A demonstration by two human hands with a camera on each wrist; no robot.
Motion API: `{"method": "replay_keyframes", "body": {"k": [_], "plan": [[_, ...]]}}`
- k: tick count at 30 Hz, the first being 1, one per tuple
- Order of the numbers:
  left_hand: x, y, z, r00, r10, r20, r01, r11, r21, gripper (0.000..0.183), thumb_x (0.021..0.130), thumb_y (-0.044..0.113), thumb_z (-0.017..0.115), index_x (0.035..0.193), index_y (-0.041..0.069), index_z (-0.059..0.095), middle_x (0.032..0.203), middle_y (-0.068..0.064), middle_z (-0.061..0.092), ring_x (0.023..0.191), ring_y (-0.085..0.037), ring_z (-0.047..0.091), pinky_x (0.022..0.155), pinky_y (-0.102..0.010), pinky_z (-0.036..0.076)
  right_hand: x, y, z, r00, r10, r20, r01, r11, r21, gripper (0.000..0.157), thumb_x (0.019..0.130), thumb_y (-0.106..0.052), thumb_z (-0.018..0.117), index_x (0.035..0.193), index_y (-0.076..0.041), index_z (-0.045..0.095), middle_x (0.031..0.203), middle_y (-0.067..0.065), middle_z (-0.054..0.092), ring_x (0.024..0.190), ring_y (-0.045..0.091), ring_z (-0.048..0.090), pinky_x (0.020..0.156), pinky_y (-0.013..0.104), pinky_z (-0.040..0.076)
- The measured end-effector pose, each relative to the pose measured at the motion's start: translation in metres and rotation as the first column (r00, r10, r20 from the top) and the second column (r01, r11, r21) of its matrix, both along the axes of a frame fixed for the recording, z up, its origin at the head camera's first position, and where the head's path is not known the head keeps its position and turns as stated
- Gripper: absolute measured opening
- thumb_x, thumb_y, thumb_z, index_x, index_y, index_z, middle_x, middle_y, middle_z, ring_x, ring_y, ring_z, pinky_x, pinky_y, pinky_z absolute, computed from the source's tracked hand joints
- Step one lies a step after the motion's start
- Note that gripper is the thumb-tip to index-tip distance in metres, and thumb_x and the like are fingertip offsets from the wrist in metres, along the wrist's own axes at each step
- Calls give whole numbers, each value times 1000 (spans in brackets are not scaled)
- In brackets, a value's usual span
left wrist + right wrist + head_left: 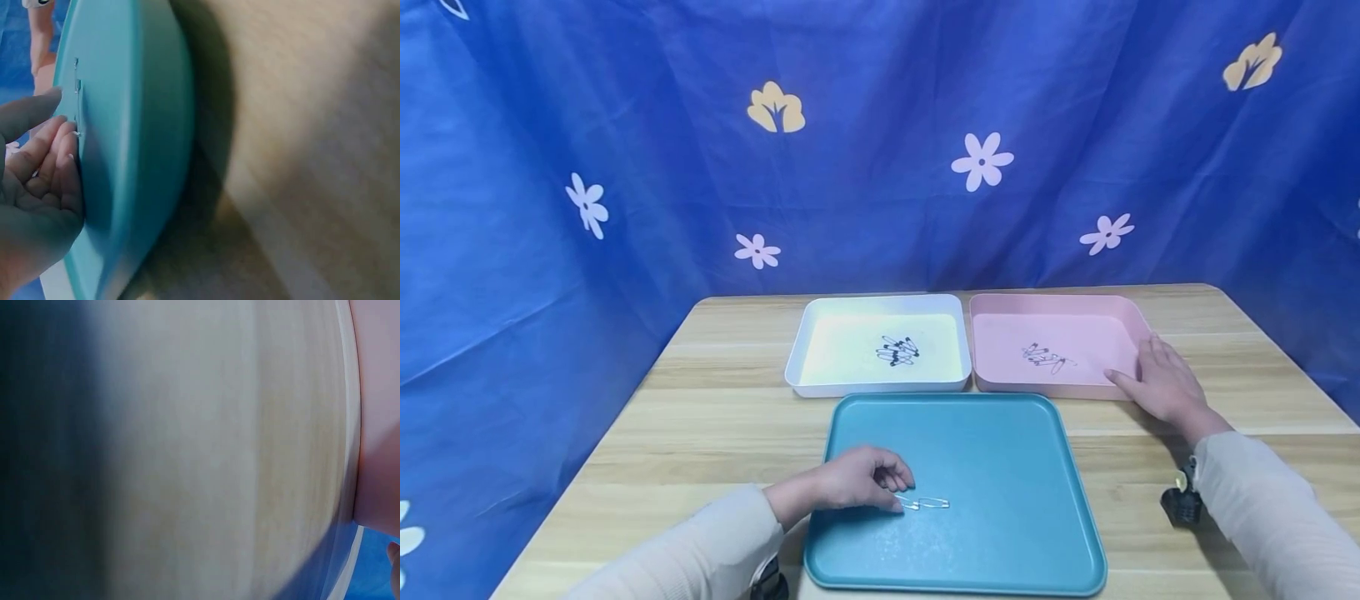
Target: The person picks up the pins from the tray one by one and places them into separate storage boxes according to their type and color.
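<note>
On the teal tray [985, 450], two silver safety pins [934, 502] lie end to end. My left hand [861, 482] is low over the tray's left half, fingers bent and thumb tip right at the nearer pin's left end. In the left wrist view a gap shows between thumb and forefinger, with the fingertips overlapping the lower pin [78, 109]. My right hand [1168, 379] rests on the right front corner of the pink tray [1060, 306], fingers along the side rim and thumb over the front rim. The right wrist view mostly shows tabletop and the pink tray's wall [381, 412].
The white tray [820, 350] stands left of the pink one and holds a cluster of safety pins with black parts [897, 351]. Several silver safety pins [1045, 358] lie in the pink tray. Behind the wooden table [722, 400] hangs a blue flowered cloth [865, 192].
</note>
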State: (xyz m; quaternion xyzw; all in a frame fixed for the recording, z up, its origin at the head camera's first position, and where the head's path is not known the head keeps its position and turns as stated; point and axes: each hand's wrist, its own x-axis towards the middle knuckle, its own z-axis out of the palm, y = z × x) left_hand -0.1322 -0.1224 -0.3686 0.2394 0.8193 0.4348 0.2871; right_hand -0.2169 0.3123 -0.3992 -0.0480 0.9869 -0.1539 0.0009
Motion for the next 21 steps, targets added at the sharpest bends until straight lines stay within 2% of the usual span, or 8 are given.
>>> {"method": "replay_keyframes", "body": {"k": [3, 5, 10, 16, 21], "plan": [[0, 0, -3, 999, -18, -33, 18, 1000, -6, 20, 66, 1, 71, 85, 5, 64, 76, 1, 58, 71, -8, 51, 66, -19, 44, 0, 1, 0, 1000, -1, -7, 1, 1000, 4, 93, 84, -57, 32, 128, 19, 0, 132, 38, -1, 122, 46, 0, 97, 54, 4], [1, 1, -5, 995, -34, -92, 31, 999, -25, 18, 66, 3, 71, 82, 7, 64, 74, 4, 56, 70, -6, 50, 65, -19, 44, 0, 1, 0, 1000, 0, -8, 0, 1000, 3, 93, 84, -57, 32, 128, 19, 0, 132, 38, -1, 122, 46, 0, 97, 54, 3], [6, 3, -8, 971, -65, -230, 47, 995, -84, 12, 67, 5, 71, 75, 10, 64, 70, 8, 49, 67, -3, 46, 62, -17, 42, 1, 0, 0, 1000, -4, 3, 4, 1000, 2, 94, 84, -57, 31, 128, 19, -1, 132, 38, -2, 122, 46, 0, 97, 54, 3], [8, 4, -7, 972, -65, -226, 43, 994, -101, 9, 68, 4, 69, 68, 10, 62, 67, 9, 48, 64, -1, 45, 58, -17, 41, 0, 0, -2, 1000, -8, 6, 8, 1000, -2, 94, 83, -57, 31, 128, 18, -2, 132, 37, -3, 122, 46, -1, 97, 54, 2], [6, 4, -5, 978, -85, -191, 64, 992, -112, 11, 70, 4, 68, 67, 11, 60, 66, 9, 48, 63, -2, 45, 57, -18, 40, -1, 2, -2, 1000, -7, 1, 7, 1000, -5, 94, 83, -57, 31, 128, 18, -2, 132, 37, -3, 123, 45, -2, 97, 54, 2]]}}
